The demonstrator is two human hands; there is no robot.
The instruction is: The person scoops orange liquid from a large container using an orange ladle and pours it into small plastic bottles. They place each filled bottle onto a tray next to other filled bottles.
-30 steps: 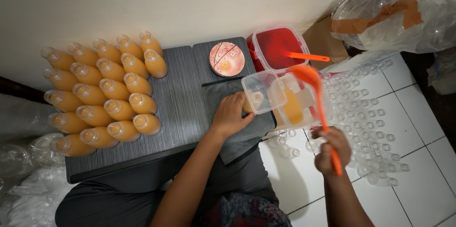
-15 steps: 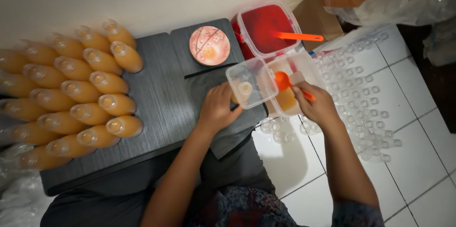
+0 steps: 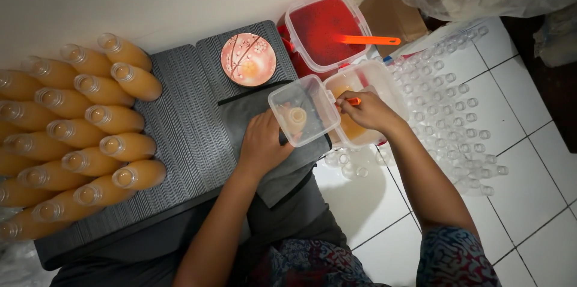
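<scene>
Right hand [image 3: 368,111] fingers pinched on orange ladle [image 3: 353,101], left hand [image 3: 262,144] steadying clear tub [image 3: 302,111]

Clear glossy plastic tubs [image 3: 303,112] at centre; ribbed matt grey mat [image 3: 180,143] at left; glossy white floor tiles [image 3: 529,203] at right.

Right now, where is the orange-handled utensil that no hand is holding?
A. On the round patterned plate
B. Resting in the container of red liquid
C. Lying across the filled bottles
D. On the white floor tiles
B: the loose orange-handled utensil lies across the container of red liquid, away from the right hand.
</scene>
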